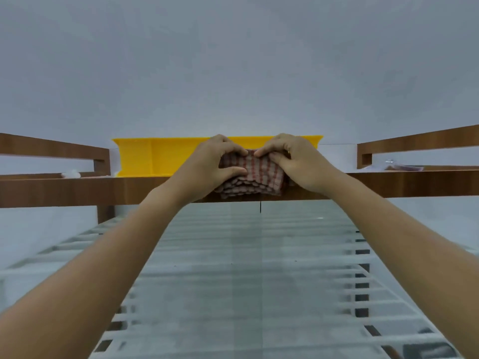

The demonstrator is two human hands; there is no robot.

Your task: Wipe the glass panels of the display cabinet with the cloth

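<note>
A folded red-and-white checked cloth (255, 177) lies on the top wooden edge of the display cabinet (77, 189). Both hands hold it there. My left hand (215, 161) grips its left side, fingers curled over the top and thumb against the front. On the right, my right hand (293, 161) pinches the cloth's upper edge with its fingertips. Below the wooden top, the ribbed glass panels (259, 268) of the cabinet stretch down toward me, with a vertical seam in the middle.
A yellow plastic tray (155, 158) stands on the cabinet top right behind the cloth. Wooden rails run at the far left (51, 150) and far right (414, 141). Small items lie on the top at the right (404, 167). A plain grey wall rises behind.
</note>
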